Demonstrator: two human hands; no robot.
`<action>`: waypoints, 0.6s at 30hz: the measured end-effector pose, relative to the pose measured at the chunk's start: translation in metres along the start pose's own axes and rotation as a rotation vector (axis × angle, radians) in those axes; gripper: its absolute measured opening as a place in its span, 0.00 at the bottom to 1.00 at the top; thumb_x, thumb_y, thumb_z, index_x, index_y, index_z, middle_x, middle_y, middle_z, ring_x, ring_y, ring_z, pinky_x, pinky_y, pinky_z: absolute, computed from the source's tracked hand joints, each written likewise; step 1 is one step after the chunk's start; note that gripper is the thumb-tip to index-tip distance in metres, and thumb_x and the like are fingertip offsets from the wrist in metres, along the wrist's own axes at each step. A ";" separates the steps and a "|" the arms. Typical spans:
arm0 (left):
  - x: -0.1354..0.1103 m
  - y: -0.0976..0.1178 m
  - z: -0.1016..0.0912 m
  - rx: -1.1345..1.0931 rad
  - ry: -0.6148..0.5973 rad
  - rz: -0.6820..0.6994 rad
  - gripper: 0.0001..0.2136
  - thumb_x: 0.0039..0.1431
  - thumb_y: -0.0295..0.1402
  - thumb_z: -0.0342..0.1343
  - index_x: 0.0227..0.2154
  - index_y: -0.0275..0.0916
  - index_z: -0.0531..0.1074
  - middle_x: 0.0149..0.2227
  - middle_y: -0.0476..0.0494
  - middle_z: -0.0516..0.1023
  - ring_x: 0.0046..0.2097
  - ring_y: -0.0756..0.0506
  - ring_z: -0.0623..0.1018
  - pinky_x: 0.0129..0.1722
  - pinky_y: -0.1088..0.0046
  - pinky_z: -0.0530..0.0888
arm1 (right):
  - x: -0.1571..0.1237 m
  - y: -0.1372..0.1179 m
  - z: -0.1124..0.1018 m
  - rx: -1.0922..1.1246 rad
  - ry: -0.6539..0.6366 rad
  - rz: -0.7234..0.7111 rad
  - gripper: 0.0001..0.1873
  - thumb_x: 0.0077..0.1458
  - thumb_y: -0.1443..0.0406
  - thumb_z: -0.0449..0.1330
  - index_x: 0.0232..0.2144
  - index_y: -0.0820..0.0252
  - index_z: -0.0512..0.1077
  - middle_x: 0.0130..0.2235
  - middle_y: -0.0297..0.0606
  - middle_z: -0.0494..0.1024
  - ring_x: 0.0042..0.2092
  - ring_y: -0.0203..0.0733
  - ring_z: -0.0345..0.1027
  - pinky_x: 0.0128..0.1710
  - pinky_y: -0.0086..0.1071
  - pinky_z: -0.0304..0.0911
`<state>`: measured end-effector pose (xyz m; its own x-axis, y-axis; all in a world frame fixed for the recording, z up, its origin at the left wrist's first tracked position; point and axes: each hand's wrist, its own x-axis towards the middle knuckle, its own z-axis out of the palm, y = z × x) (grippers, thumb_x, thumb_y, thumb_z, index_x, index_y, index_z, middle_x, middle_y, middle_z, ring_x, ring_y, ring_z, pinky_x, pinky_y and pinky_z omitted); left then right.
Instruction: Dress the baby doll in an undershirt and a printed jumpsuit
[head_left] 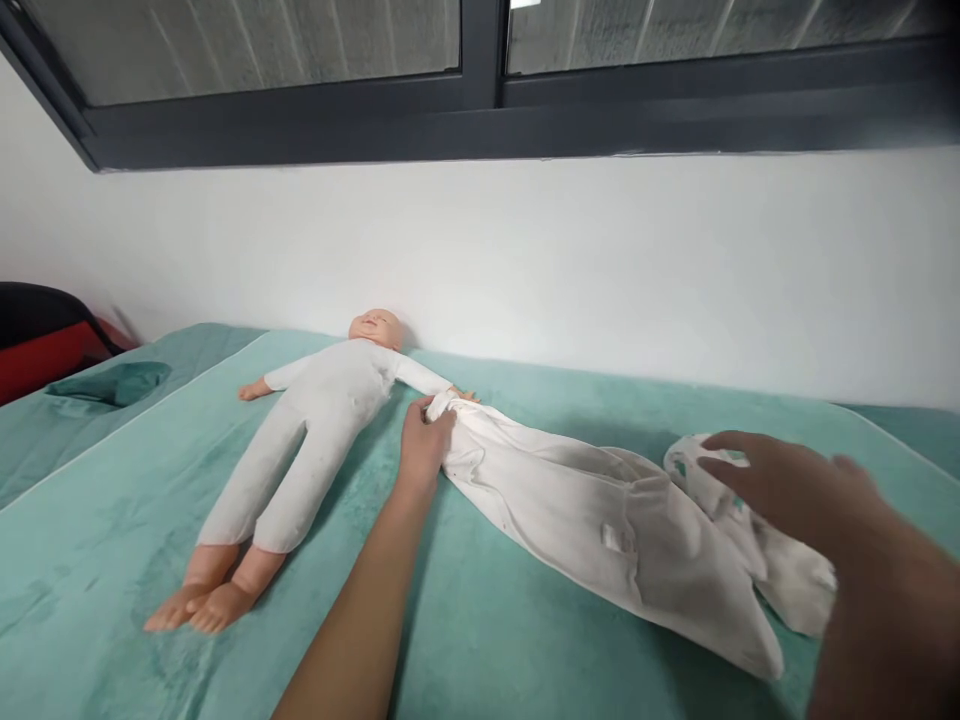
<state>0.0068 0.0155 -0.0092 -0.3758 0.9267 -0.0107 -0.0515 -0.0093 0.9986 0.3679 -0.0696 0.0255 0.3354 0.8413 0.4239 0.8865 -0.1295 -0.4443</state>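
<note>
A baby doll (330, 385) in a white cloth suit lies on its back to the left, arms spread and bare feet toward me. White baby clothing (562, 490), possibly a onesie, stretches across the bed on the right. My left hand (424, 440) pinches its gathered left end, right beside the doll's hand. Over the clothing's far right end, my right hand (802, 495) hovers with thumb and fingers apart, slightly blurred. A small white tag or patch shows on the cloth's middle. Part of the right end is hidden behind my right hand.
A green sheet (510, 640) covers the bed, which meets a white wall (570, 260) at the back. Above runs a dark window frame (480, 130). A red and black item (52, 350) sits at the far left, near a bunched green cloth (112, 385).
</note>
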 end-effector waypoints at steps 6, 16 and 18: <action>0.006 0.004 -0.015 -0.208 0.190 0.117 0.12 0.39 0.23 0.50 0.31 0.38 0.69 0.28 0.52 0.71 0.27 0.51 0.70 0.29 0.76 0.67 | -0.001 -0.064 0.063 0.025 -0.531 -0.014 0.21 0.57 0.53 0.52 0.47 0.54 0.73 0.47 0.43 0.78 0.42 0.49 0.73 0.36 0.37 0.64; -0.015 0.000 -0.005 0.688 -0.224 1.077 0.20 0.56 0.19 0.47 0.49 0.42 0.69 0.50 0.44 0.76 0.56 0.44 0.71 0.57 0.62 0.66 | -0.018 -0.110 0.059 0.077 -0.560 -0.251 0.06 0.54 0.63 0.54 0.28 0.54 0.70 0.33 0.34 0.77 0.34 0.41 0.69 0.29 0.31 0.54; -0.016 -0.007 0.002 0.856 -0.456 1.058 0.18 0.60 0.22 0.48 0.52 0.41 0.68 0.52 0.43 0.75 0.57 0.43 0.70 0.59 0.60 0.65 | -0.020 -0.119 0.052 0.161 -0.424 -0.287 0.04 0.55 0.63 0.54 0.29 0.55 0.68 0.35 0.33 0.76 0.36 0.40 0.69 0.33 0.31 0.56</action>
<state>0.0146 0.0015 -0.0159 0.4477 0.6661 0.5965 0.6841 -0.6848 0.2512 0.2389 -0.0436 0.0288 -0.1007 0.9736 0.2050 0.8524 0.1907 -0.4869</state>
